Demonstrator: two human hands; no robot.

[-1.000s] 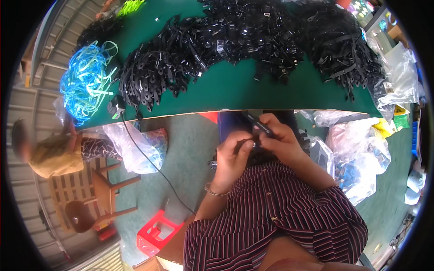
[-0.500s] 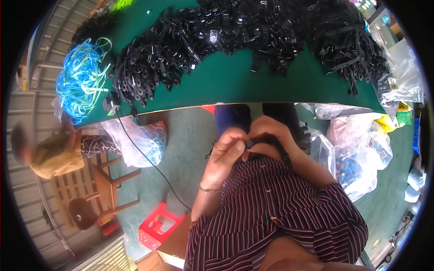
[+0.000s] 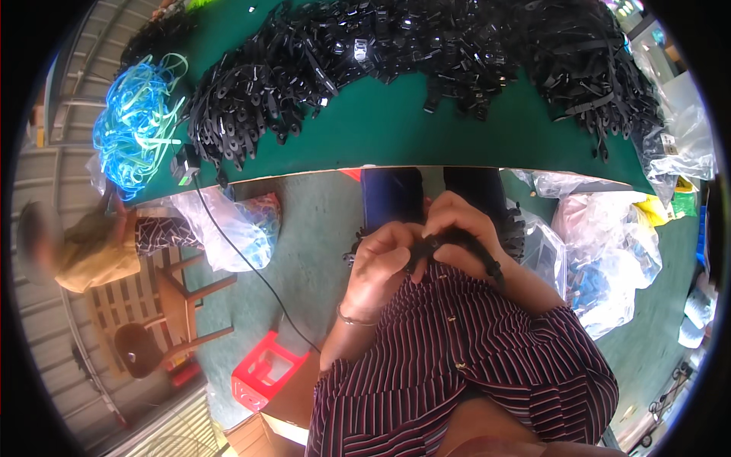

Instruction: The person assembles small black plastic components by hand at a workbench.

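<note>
Head view, black strap (image 3: 457, 245) between both hands, green table (image 3: 396, 137) ahead

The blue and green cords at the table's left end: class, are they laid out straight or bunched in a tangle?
Bunched. The blue and green cords loop over one another in one loose heap on the green table.

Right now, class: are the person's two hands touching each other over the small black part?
Touching. The head view shows the left hand and right hand pressed together, fingers meeting around the small black part.
</note>
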